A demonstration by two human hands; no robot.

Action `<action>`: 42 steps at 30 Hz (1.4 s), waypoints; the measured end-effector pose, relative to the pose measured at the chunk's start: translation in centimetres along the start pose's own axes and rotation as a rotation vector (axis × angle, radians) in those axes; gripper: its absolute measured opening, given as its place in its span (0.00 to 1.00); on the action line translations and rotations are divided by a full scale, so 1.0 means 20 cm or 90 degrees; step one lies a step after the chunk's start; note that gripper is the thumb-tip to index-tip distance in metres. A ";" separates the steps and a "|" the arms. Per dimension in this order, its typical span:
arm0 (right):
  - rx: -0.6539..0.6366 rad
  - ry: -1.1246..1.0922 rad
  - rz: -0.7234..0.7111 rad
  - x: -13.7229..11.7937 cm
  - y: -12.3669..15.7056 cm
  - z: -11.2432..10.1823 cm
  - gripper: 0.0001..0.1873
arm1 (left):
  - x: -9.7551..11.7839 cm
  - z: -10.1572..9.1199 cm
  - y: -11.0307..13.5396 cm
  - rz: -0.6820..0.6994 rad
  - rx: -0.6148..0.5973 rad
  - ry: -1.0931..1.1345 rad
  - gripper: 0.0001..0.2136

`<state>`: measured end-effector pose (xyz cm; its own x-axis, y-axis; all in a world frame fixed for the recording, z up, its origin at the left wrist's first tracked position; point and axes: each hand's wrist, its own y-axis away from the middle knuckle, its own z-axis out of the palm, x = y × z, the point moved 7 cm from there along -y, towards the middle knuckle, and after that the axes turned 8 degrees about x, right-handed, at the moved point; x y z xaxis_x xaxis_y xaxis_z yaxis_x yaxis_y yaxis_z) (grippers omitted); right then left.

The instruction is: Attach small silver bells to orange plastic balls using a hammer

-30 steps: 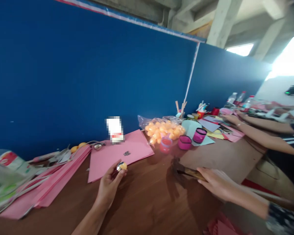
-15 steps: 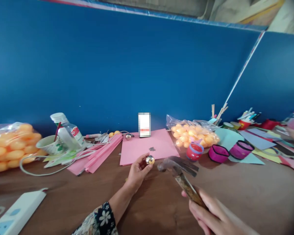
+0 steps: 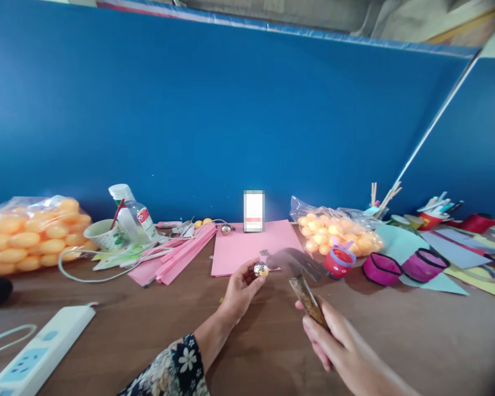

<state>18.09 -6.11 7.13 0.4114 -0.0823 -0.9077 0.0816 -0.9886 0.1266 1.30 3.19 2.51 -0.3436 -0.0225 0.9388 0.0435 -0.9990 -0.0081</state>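
Note:
Between the thumb and fingers of my left hand is a small shiny gold ball, held just in front of the pink paper. My right hand is wrapped round the wooden handle of a claw hammer. The hammer's metal head is smeared by motion and sits right of the ball, close to it. A small dark pile of tiny pieces rests on the pink paper behind the ball.
Bags of orange balls lie at the left and right back. A power strip is front left, and a bottle stands by a paper cup. Magenta fabric rings and a red cup are at right. A blue partition rises behind.
The hammer head has swung up and left toward the gold ball, with my right hand shifting slightly. My left hand still holds the ball. The whole view has shifted a little.

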 end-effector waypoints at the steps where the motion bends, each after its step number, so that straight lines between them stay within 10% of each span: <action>1: -0.007 0.004 0.003 0.00 0.00 0.01 0.23 | 0.00 0.00 0.00 -0.004 -0.002 -0.002 0.24; 42: -0.020 -0.077 0.012 0.04 -0.06 0.05 0.19 | -0.03 -0.01 0.00 -0.026 -0.039 0.047 0.24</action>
<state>17.52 -5.17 5.80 0.3011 -0.1169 -0.9464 0.1039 -0.9825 0.1544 1.41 3.28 1.85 -0.4121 0.0181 0.9110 -0.0288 -0.9996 0.0068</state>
